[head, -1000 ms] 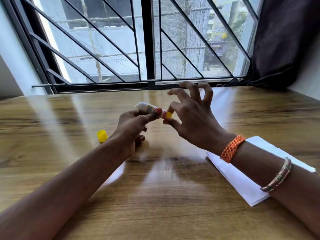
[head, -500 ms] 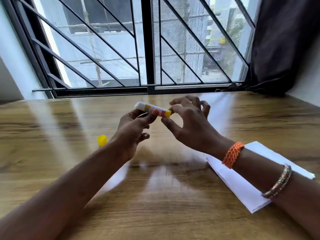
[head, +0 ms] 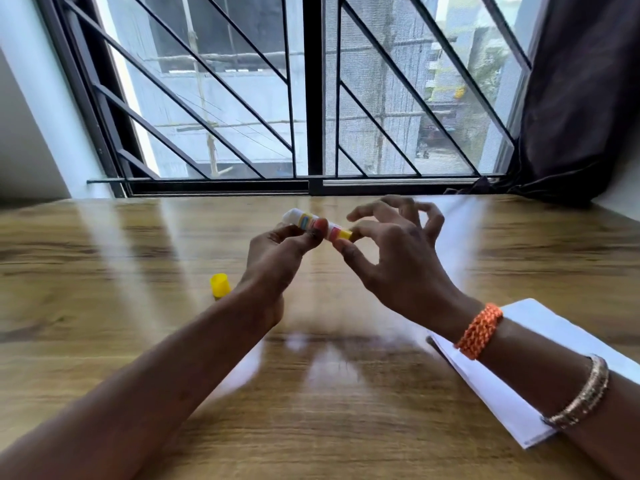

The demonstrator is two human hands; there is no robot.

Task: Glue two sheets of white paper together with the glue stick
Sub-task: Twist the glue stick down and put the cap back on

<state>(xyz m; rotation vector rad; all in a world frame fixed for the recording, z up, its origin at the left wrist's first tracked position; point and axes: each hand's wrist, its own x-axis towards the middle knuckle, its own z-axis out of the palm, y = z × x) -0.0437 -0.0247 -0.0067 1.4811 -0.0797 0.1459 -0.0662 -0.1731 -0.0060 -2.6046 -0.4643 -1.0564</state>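
I see left hand (head: 277,258) gripping the glue stick (head: 313,223) mid-barrel, held level above the wooden table (head: 104,271) | right hand (head: 391,258) pinches its yellow base end, other fingers spread | yellow cap (head: 219,285) lies off, left of my wrist | white paper (head: 502,393) under right forearm.

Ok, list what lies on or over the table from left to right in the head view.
Yellow cap → left hand → glue stick → right hand → orange bracelet → white paper → metal bangle.
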